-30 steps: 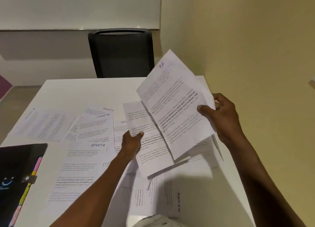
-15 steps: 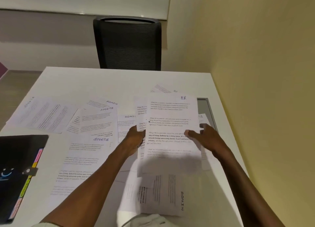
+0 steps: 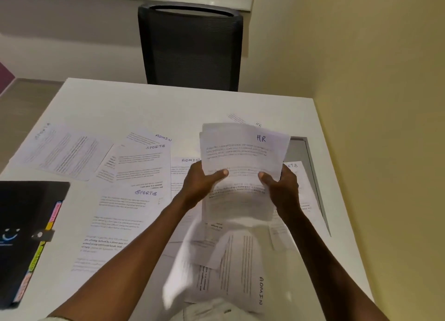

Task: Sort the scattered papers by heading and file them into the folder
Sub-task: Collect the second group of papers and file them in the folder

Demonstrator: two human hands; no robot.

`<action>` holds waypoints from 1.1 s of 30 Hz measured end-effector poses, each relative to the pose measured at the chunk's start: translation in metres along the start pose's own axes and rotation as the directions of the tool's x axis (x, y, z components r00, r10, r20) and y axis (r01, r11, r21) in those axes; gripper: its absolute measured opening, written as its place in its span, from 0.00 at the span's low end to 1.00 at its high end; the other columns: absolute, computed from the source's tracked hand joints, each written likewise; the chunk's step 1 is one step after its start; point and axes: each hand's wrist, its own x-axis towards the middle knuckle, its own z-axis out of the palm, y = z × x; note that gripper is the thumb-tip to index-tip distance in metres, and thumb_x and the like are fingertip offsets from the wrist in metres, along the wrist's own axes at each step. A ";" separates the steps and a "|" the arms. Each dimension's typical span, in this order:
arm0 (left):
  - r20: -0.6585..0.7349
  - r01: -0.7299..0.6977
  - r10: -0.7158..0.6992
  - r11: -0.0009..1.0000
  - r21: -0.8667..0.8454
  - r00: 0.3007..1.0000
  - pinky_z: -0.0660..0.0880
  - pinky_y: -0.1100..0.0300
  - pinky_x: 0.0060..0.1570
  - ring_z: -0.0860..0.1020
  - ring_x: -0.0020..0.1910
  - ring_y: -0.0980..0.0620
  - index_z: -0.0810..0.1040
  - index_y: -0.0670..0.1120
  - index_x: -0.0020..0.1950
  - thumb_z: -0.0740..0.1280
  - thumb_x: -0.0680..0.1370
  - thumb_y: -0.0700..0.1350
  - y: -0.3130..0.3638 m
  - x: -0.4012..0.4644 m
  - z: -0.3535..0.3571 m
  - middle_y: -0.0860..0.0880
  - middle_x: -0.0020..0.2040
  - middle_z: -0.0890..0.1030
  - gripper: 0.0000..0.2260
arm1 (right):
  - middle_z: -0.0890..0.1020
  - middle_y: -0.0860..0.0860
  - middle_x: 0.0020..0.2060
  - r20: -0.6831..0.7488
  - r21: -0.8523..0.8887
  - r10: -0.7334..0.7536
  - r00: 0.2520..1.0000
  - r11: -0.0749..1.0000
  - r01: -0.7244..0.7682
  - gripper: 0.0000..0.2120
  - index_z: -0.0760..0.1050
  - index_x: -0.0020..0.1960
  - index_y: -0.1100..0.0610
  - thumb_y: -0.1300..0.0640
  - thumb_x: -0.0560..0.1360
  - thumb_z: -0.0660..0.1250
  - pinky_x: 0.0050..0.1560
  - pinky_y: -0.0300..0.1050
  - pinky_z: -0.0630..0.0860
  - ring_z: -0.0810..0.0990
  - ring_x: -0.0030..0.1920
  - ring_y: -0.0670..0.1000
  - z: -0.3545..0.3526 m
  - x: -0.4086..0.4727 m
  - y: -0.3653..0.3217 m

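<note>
I hold a small stack of sheets headed HR (image 3: 243, 156) above the white table (image 3: 120, 103). My left hand (image 3: 202, 183) grips its left edge, thumb on top. My right hand (image 3: 280, 185) grips its right edge the same way. Scattered sheets lie on the table: two headed SPORTS (image 3: 142, 166) (image 3: 120, 214), ADMIN sheets (image 3: 154, 137) (image 3: 240, 272), another HR sheet (image 3: 243, 119) behind the stack, and a turned sheet (image 3: 60, 152) at far left. The black folder (image 3: 21, 224) with coloured tabs lies closed at the left edge.
A black mesh chair (image 3: 190, 48) stands behind the table's far side. A yellow wall (image 3: 373, 103) runs close along the right. A grey slot (image 3: 310, 171) is cut into the table near its right edge.
My right hand brought its HR sheet down onto the sheet in my left hand. Both hands now hold the sheets together as one stack, squared and upright.
</note>
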 end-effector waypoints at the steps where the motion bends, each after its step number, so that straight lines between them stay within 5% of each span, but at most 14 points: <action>1: -0.052 -0.035 0.035 0.999 -0.005 0.998 0.81 0.54 0.55 0.83 0.55 0.58 0.80 0.53 0.65 0.76 0.73 0.52 0.007 0.003 -0.002 0.56 0.57 0.84 0.20 | 0.81 0.43 0.47 -0.006 0.015 -0.057 0.998 0.998 0.057 0.13 0.74 0.56 0.47 0.58 0.74 0.71 0.35 0.32 0.77 0.82 0.45 0.43 0.002 0.004 -0.007; 4: -0.158 -0.085 0.077 0.995 -0.049 0.984 0.81 0.56 0.50 0.83 0.52 0.56 0.81 0.53 0.63 0.79 0.70 0.52 0.018 0.016 -0.009 0.56 0.55 0.85 0.22 | 0.81 0.40 0.47 -0.023 0.055 -0.202 0.979 0.978 0.203 0.15 0.72 0.54 0.40 0.58 0.76 0.70 0.36 0.30 0.78 0.82 0.47 0.39 0.007 0.017 -0.020; 6: -0.185 -0.079 0.071 0.996 -0.037 0.980 0.81 0.60 0.46 0.84 0.50 0.58 0.81 0.56 0.58 0.81 0.67 0.53 0.018 0.023 -0.014 0.58 0.51 0.85 0.20 | 0.82 0.44 0.49 -0.022 0.042 -0.271 0.962 0.961 0.272 0.13 0.72 0.57 0.45 0.56 0.76 0.70 0.40 0.35 0.81 0.83 0.48 0.44 0.010 0.025 -0.017; 11: -0.200 0.008 -0.012 1.000 -0.017 0.980 0.76 0.72 0.36 0.83 0.47 0.62 0.79 0.60 0.51 0.82 0.67 0.45 -0.018 0.023 -0.010 0.65 0.43 0.84 0.19 | 0.82 0.54 0.50 0.079 0.133 -0.091 0.993 0.988 0.080 0.17 0.74 0.58 0.57 0.63 0.72 0.74 0.52 0.53 0.82 0.81 0.52 0.52 0.034 0.030 0.030; 16: -0.179 -0.018 0.019 1.000 0.010 0.984 0.81 0.64 0.44 0.83 0.51 0.57 0.80 0.55 0.59 0.79 0.70 0.41 -0.041 0.031 -0.003 0.58 0.52 0.85 0.20 | 0.83 0.53 0.50 0.077 0.160 -0.061 0.995 0.986 0.048 0.17 0.75 0.54 0.46 0.62 0.71 0.75 0.51 0.49 0.82 0.82 0.52 0.52 0.041 0.038 0.048; 20: -0.200 0.045 -0.037 0.998 0.039 0.979 0.78 0.69 0.38 0.82 0.45 0.58 0.79 0.52 0.57 0.75 0.75 0.44 -0.045 0.049 0.000 0.58 0.49 0.84 0.13 | 0.83 0.56 0.49 0.069 0.152 -0.007 0.998 0.988 -0.004 0.14 0.78 0.52 0.56 0.68 0.70 0.74 0.52 0.52 0.82 0.82 0.52 0.57 0.048 0.053 0.053; 24: -0.324 0.129 -0.101 0.989 0.067 0.941 0.78 0.66 0.36 0.81 0.39 0.58 0.80 0.46 0.52 0.75 0.75 0.52 -0.036 0.072 -0.012 0.52 0.44 0.84 0.12 | 0.82 0.49 0.51 0.089 -0.132 -0.037 0.995 0.990 0.049 0.14 0.76 0.56 0.59 0.69 0.72 0.70 0.54 0.44 0.80 0.81 0.51 0.51 0.050 0.087 0.062; 29: -0.430 0.111 -0.137 0.990 -0.085 0.892 0.71 0.72 0.25 0.76 0.24 0.65 0.76 0.51 0.43 0.75 0.75 0.45 -0.033 0.096 -0.043 0.60 0.29 0.79 0.08 | 0.80 0.59 0.59 0.034 -0.458 0.095 0.995 0.886 -0.069 0.18 0.74 0.63 0.65 0.59 0.76 0.68 0.61 0.49 0.73 0.79 0.59 0.58 0.059 0.135 0.076; 33: -0.466 0.123 -0.135 0.991 -0.055 0.875 0.76 0.66 0.47 0.81 0.43 0.61 0.79 0.49 0.57 0.75 0.76 0.47 -0.040 0.104 -0.068 0.56 0.46 0.83 0.12 | 0.77 0.62 0.60 -0.024 -0.581 0.230 0.973 0.789 -0.201 0.27 0.71 0.63 0.68 0.46 0.77 0.67 0.60 0.48 0.72 0.75 0.61 0.60 0.077 0.176 0.074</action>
